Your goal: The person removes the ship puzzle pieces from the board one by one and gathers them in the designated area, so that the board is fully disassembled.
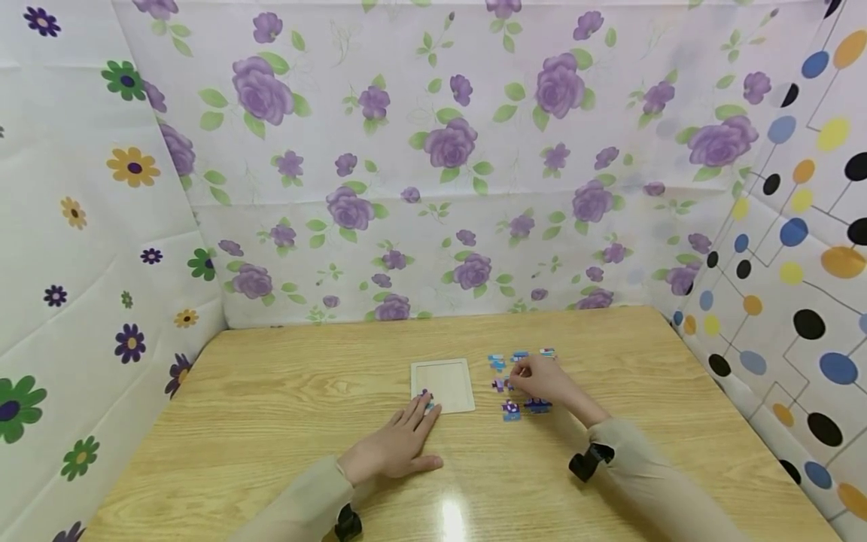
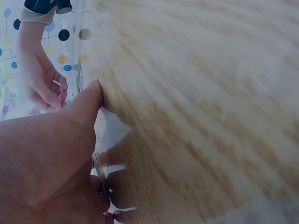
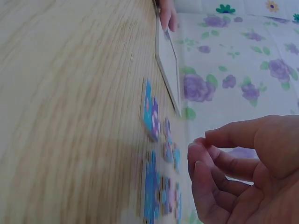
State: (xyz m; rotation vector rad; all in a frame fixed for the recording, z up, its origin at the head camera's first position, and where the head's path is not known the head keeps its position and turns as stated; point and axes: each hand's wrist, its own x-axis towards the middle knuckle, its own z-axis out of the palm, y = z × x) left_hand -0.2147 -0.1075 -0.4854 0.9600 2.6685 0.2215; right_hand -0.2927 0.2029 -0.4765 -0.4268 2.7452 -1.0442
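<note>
A shallow square puzzle tray (image 1: 470, 385) with a pale raised rim lies at the middle of the table. My left hand (image 1: 398, 446) reaches to its near left corner, fingers straight, fingertips touching a purple and blue jigsaw piece (image 1: 425, 393) there. To the right of the tray, my right hand (image 1: 545, 378) hovers above loose jigsaw pieces (image 1: 511, 410), partly hiding them. In the right wrist view, the bent fingers and thumb (image 3: 224, 136) come close together, and no piece shows between them. Below that hand, a blue and purple piece (image 3: 150, 114) lies flat.
More loose pieces, among them a light blue one (image 1: 497, 363) and a dark purple one (image 1: 538, 406), lie in rough rows right of the tray. The wooden table (image 1: 305, 376) meets a flowered cloth backdrop (image 1: 406, 241) behind, with patterned cloths at both sides.
</note>
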